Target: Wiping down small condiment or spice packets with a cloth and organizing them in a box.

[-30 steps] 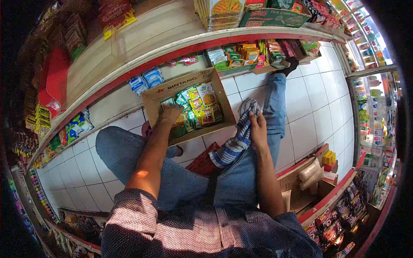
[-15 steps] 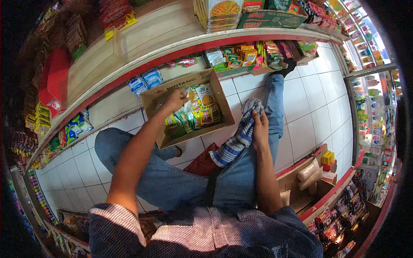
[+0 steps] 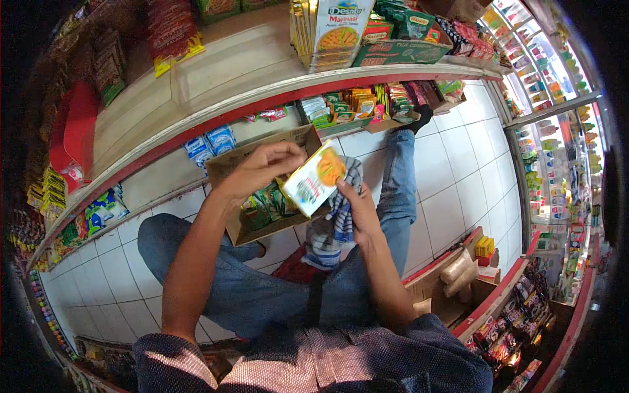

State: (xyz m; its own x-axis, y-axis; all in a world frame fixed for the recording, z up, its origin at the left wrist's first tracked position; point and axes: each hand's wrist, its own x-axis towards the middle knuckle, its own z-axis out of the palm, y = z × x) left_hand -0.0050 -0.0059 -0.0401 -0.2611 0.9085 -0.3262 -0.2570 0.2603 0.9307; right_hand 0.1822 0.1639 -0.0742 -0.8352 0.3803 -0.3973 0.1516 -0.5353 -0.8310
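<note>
Room: tight shop aisle. Pale upper shelf [image 3: 236, 56] with a red edge curves in from the left, white tiled floor [image 3: 452, 154] below it, clear-fronted display rack [image 3: 553, 170] of small packs on the right. Person sits low, jeans [image 3: 242, 288] spread either side of the work.

Hard to see: far-left goods sink into the dark fisheye rim. Left hand [image 3: 272, 165] is over the cardboard box [image 3: 225, 162], fingers loosely bent with some gap to the thumb; can't tell if it touches the packet. Green sachets [image 3: 267, 202] in the box are partly covered. Red item [image 3: 291, 265] under the cloth: kind unclear. Right hand [image 3: 359, 208] is closed, thumb over the corner of the white-and-yellow packet [image 3: 318, 180], striped cloth [image 3: 337, 219] bunched in the same grip; its other fingers are hidden. Packet is tilted, in front of the box's right side.

Around: blue packs [image 3: 209, 144] on the lower shelf, left forearm crossing the box, sachet boxes [image 3: 350, 108] behind, dark-covered foot [image 3: 418, 121] beside them, tan packs [image 3: 460, 275] in a carton lower right, small yellow boxes [image 3: 485, 247] next to those.
</note>
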